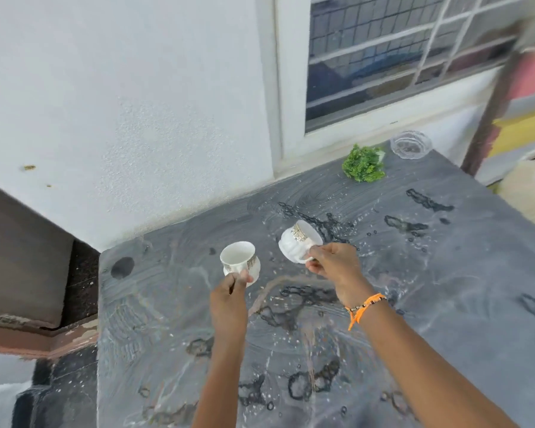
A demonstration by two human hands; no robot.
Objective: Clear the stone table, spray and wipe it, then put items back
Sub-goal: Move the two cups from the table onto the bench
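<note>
The grey stone table (445,288) is wet, with swirl streaks and dark droplet rings. My left hand (230,291) holds a white teacup with gold trim (238,259) by its handle, upright, above the table's left part. My right hand (334,262) grips the handle of a second white gold-trimmed teacup (297,244), tilted on its side over the table's middle. A small green plant sprig (364,163) lies at the table's far edge. A clear glass bowl (410,144) stands beside it at the far right corner.
A white wall (121,103) and a barred window (399,50) run along the table's far side. A brown pole (491,103) rises past the far right corner. Left of the table lies a dark ledge and step (44,304).
</note>
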